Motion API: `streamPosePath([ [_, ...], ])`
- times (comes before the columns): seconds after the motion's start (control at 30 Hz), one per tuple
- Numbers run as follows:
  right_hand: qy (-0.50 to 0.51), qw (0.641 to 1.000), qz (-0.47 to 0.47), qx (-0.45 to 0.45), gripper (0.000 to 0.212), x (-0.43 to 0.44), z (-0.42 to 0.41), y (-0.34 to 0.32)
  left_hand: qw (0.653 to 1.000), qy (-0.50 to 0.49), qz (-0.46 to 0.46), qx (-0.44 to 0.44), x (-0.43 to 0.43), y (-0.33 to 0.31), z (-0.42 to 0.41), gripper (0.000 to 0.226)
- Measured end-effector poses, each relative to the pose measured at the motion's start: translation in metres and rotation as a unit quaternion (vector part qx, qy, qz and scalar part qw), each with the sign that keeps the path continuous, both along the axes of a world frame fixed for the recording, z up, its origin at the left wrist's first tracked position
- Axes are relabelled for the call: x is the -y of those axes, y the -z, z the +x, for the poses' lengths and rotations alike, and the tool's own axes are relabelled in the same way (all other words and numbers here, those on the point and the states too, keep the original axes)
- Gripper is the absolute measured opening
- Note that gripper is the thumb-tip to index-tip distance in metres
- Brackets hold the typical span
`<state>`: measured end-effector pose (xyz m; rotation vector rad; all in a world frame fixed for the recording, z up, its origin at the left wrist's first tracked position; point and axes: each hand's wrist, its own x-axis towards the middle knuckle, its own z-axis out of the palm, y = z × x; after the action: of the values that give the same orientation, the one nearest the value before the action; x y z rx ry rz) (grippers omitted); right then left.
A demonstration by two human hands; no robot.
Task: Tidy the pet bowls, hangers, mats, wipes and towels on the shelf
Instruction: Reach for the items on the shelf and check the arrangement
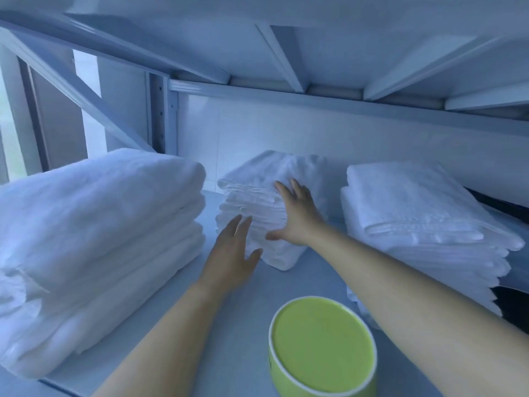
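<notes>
Both arms reach deep into the shelf (183,285), under the metal ribs of the board above (286,58). The right hand (297,216) lies flat and spread against the front of the small middle stack of towels (257,202), fingers on its folded edges, thumb low on its side; it presses rather than grips. The left hand (233,250) is open too, fingers straight, just beside the stack's lower left corner; whether it touches I cannot tell. A big pile of thick towels (94,224) crowds the left side, and another folded pile (415,213) fills the right, leaving a narrow lane. A green bowl (322,348) sits upside down near the front edge, between the forearms.
</notes>
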<state>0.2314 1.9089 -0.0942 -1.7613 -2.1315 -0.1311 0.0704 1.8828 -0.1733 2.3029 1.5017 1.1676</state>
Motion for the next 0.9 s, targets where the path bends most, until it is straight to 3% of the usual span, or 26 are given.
streamPosePath([
  [0.43, -0.026, 0.999, -0.014, 0.026, 0.108, -0.005, 0.013, 0.003, 1.0, 0.005, -0.019, -0.008, 0.001, 0.002, -0.004, 0.067],
  [0.77, 0.034, 0.995, -0.025, 0.089, 0.104, 0.006, 0.015, -0.005, 1.0, 0.012, -0.011, -0.025, 0.002, -0.001, -0.001, 0.065],
  [0.9, 0.048, 0.997, -0.008, 0.059, 0.1, 0.013, 0.013, -0.005, 0.999, 0.02, -0.014, -0.022, 0.005, -0.005, -0.002, 0.063],
])
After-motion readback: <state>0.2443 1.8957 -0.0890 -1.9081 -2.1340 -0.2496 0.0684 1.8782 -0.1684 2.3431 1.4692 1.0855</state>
